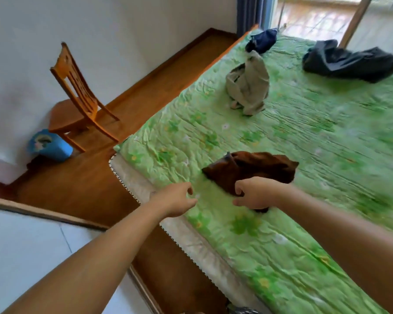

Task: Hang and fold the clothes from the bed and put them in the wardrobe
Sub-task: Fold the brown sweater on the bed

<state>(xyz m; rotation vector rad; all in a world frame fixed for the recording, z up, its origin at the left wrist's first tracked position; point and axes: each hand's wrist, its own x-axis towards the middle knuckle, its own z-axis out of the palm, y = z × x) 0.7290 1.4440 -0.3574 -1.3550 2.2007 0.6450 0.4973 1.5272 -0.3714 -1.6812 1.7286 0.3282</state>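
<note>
Brown and crumpled, a soft cloth garment (252, 169) lies on the green flowery bed sheet (304, 137). The right hand (255, 193) curls its fingers around the near edge of it. The left hand (177, 199) is just beside, half open and holding nothing. Far past both hands sit a beige bunched garment (249, 86) and a dark rumpled garment (349, 61). No writing can be read.
</note>
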